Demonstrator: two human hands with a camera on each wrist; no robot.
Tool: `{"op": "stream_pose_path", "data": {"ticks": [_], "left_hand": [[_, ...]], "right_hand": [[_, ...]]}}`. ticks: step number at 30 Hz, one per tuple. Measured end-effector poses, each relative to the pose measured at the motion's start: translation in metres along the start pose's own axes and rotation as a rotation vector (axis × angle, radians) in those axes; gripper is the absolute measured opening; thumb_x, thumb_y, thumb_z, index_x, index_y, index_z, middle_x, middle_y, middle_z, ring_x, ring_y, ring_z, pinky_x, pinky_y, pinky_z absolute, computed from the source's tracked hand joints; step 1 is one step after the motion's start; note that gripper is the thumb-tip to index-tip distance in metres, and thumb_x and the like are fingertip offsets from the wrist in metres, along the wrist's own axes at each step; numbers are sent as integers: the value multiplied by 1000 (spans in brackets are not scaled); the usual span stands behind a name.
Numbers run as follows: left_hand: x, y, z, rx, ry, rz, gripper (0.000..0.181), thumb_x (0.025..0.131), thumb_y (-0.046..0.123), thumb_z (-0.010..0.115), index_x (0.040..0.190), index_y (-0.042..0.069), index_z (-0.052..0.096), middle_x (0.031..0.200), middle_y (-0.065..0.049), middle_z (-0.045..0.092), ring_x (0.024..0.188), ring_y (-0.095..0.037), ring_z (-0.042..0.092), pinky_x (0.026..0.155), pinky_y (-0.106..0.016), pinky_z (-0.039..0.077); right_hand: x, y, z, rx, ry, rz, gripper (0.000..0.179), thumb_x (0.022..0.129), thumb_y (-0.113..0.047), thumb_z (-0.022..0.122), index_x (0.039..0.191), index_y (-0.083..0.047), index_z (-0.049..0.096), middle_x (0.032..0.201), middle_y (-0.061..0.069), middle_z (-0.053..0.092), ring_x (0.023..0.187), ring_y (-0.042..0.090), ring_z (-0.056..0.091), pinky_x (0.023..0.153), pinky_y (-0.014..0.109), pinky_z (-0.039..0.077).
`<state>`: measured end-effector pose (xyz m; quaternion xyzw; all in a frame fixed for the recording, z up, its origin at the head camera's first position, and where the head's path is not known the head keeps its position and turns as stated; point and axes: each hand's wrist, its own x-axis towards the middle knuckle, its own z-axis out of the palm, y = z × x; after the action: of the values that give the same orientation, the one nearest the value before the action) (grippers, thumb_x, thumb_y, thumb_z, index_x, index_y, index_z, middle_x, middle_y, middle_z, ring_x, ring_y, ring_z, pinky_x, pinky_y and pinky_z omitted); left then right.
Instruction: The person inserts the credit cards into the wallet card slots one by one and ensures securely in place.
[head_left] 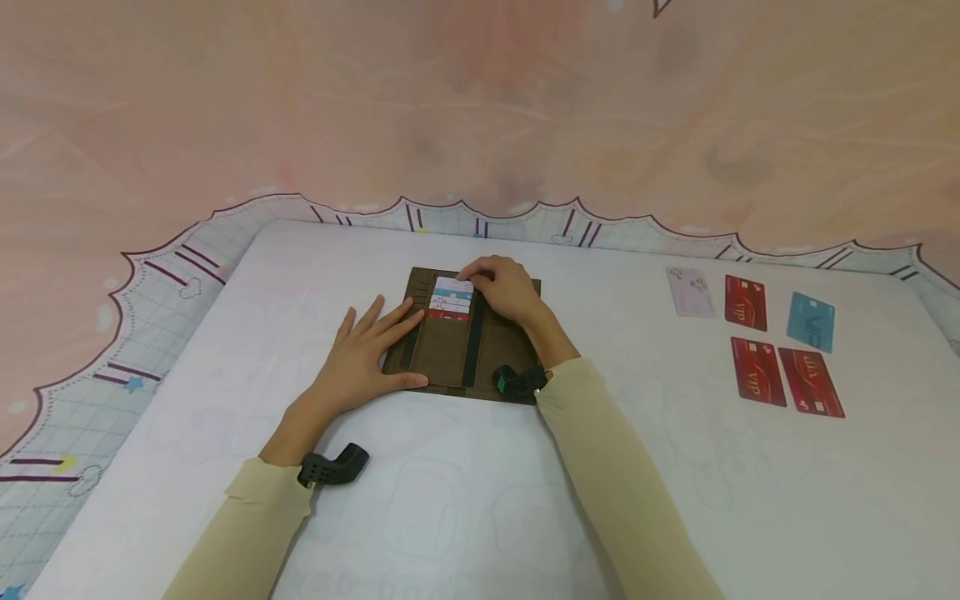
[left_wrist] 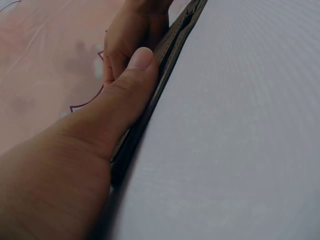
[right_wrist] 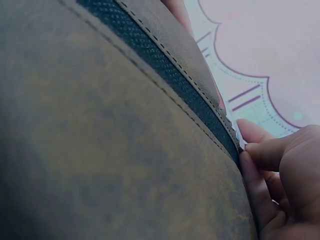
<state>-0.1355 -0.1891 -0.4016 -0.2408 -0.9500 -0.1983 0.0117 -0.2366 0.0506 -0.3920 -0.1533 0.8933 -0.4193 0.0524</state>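
A brown leather wallet (head_left: 438, 354) lies opened flat on the white table, with a dark elastic strip (right_wrist: 170, 80) running along it. Several cards are tucked in stepped slots on its left half, among them a red card (head_left: 448, 315) lowest and a white card (head_left: 453, 285) uppermost. My left hand (head_left: 360, 358) rests with fingers spread over the wallet's left side, its thumb (left_wrist: 142, 60) on the near edge. At the far end of the slots, my right hand (head_left: 506, 287) pinches the white card's edge between thumb and finger, as the right wrist view shows.
To the right on the table (head_left: 600, 467) lie a pale patterned card (head_left: 691, 292), a blue card (head_left: 811, 322) and several red VIP cards (head_left: 746, 302). A scalloped printed border (head_left: 525, 221) runs along the far side. Each wrist wears a black band (head_left: 333, 465).
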Motion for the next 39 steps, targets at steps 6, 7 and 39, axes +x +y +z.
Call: {"op": "stream_pose_path", "data": {"ticks": [6,7,39], "left_hand": [[0,-1,1,1,0,3,91,75,61,70,150,21,36,155,-6,27,144,-36,8,112,-58,-5],[0,-1,1,2,1,4,91,75,61,70,150,21,36,156,-6,27,144,-36,8,112,-58,-5],[1,1,-1,4,-14,-13,92,75,60,72,149,21,36,156,-4,26,144,-35,6,112,-57,-6]], "right_hand": [[0,1,0,-2,9,-18,24,99,-13,52,105,-15,74,117,4,64,111,21,55,97,39,42],[0,2,0,-2,10,-20,24,99,-13,52,105,-16,75,117,4,64,111,21,55,97,39,42],[0,4,-4,15,-33,-80,29,99,-8,50,102,-16,77,111,2,65,109,19,56,96,38,43]]}}
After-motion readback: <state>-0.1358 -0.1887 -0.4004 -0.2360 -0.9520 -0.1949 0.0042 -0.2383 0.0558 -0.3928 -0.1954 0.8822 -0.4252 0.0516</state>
